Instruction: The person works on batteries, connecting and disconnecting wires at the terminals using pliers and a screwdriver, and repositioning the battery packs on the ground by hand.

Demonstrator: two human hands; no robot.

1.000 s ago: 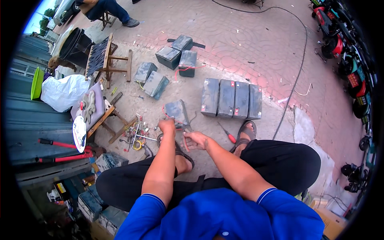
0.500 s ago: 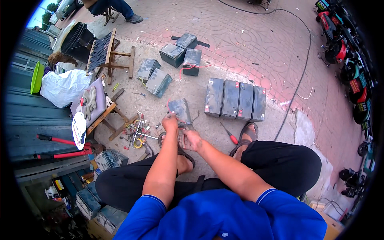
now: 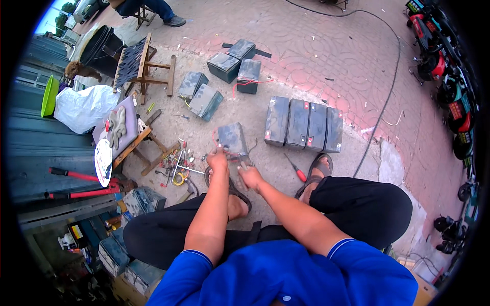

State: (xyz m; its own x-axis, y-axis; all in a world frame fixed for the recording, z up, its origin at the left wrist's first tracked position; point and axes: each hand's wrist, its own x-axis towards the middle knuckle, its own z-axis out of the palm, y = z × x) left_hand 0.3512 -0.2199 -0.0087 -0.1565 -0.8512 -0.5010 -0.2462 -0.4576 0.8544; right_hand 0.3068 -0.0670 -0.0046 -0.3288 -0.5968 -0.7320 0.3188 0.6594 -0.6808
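Observation:
A dark grey battery (image 3: 231,136) stands on the ground between my feet, with a thin red wire at its left side. My left hand (image 3: 218,159) is at the battery's near edge, its fingers pinched together beside a short red strand. My right hand (image 3: 249,176) is just right of it and a little nearer to me. Its fingers are curled around something small and greyish by the battery's near corner, too blurred to name. A dark wire curves up at the battery's right side.
Four-sided batteries stand in a row (image 3: 303,125) at the right, with more behind (image 3: 239,62). A red-handled screwdriver (image 3: 297,171) lies by my right foot. Wire scraps and tools (image 3: 178,173), including a hammer (image 3: 191,189), lie left. Stools (image 3: 145,71), bolt cutters (image 3: 87,195) and a seated person (image 3: 163,15) are around.
My right hand has turned and its fingers have curled in closer to the battery. My left hand stays at the battery's near edge. The whole view has shifted slightly.

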